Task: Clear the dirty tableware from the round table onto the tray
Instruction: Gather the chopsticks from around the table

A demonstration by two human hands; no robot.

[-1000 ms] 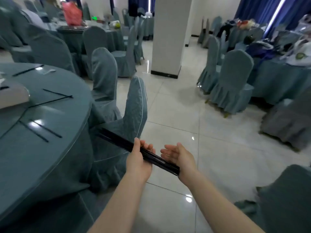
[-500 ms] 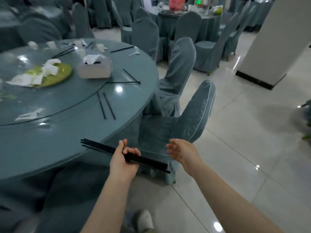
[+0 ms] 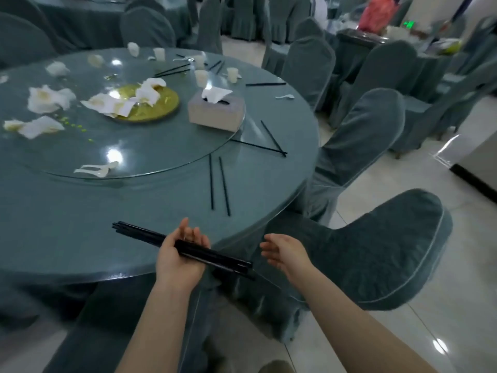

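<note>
Round table (image 3: 80,238) edge, left hand (image 3: 180,258) cradling chopsticks (image 3: 215,258), right hand (image 3: 289,251) empty

Dim, bluish indoor light. Ceiling lamps glare as bright spots on the glossy counter (image 3: 161,259) and the floor tiles (image 3: 457,332). Far chairs are blurred; edges bend outward.

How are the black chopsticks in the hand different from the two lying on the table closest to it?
The held chopsticks are many, bunched tight together in the left hand; the nearest pair on the table is two, lying apart. The held chopsticks slant off past the table edge; the pair lies flat, untouched. Both look thin, black and straight.
</note>
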